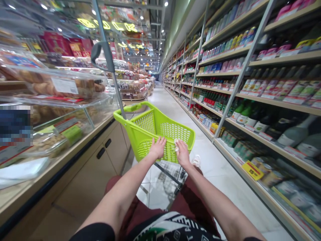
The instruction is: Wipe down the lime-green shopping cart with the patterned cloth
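A lime green shopping basket [140,134] on a wheeled frame stands in front of me, with nothing seen inside it. My left hand [157,148] rests on its near side with the fingers spread over the rim. Just to the right, my right hand [182,153] is closed around a crumpled white wipe or tissue [176,144], close against the same side of the basket. A grey pole with a curved grey handle [106,56] rises from the basket's left end.
Shelves [230,92] of bottles and cans line the right side. On the left runs a bakery counter [92,147] with packed goods behind clear panels. A tiled aisle [160,97] leads away between them. My legs and a white shoe [196,160] are below.
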A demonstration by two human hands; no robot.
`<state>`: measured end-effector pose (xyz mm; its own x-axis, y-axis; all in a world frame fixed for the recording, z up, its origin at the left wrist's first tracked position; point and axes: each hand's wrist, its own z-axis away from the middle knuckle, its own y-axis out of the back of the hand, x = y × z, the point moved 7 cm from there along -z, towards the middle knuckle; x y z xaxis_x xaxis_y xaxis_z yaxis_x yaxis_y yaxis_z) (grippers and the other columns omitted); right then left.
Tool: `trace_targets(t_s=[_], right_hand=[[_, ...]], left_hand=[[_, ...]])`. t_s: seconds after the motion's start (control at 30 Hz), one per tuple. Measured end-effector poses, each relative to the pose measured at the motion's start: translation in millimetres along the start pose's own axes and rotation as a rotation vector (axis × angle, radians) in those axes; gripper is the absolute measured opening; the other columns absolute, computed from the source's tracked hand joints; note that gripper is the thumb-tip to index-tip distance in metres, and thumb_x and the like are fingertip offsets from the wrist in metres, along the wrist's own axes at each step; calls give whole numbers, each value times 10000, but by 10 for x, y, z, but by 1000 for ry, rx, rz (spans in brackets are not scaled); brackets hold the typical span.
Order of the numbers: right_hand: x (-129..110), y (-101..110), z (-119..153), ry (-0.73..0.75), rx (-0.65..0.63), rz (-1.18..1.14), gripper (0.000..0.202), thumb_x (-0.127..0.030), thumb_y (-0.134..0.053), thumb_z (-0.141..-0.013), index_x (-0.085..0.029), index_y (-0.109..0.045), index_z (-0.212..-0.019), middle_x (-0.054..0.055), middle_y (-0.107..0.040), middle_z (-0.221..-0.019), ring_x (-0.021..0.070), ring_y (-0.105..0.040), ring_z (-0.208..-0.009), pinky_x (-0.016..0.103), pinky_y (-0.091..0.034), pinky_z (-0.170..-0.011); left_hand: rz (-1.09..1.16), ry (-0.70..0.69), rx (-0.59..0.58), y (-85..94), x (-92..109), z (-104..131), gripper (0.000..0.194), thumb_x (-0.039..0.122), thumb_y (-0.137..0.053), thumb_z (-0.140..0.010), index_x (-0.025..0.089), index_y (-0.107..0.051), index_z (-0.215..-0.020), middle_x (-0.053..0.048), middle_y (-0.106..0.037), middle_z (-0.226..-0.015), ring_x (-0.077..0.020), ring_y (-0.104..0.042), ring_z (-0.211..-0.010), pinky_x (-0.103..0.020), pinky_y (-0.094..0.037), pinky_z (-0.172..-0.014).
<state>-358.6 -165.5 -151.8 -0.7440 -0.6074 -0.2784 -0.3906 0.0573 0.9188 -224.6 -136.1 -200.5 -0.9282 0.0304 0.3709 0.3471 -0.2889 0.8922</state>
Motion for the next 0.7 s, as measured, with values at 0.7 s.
trace_targets(t_s=[0.7], right_hand=[[-276,-339,-344,-170,-184,-11,385,-76,-436,-678,-134,-523,-1048,121,-476,-1201,226,-401,-1125,406,-303,-936]], left_hand=[[174,-42,217,337,-18,13,580,233,-346,-765,172,-215,-1327,-58,-191,-1417,-192,-173,-1289,-521,-114,-1034]])
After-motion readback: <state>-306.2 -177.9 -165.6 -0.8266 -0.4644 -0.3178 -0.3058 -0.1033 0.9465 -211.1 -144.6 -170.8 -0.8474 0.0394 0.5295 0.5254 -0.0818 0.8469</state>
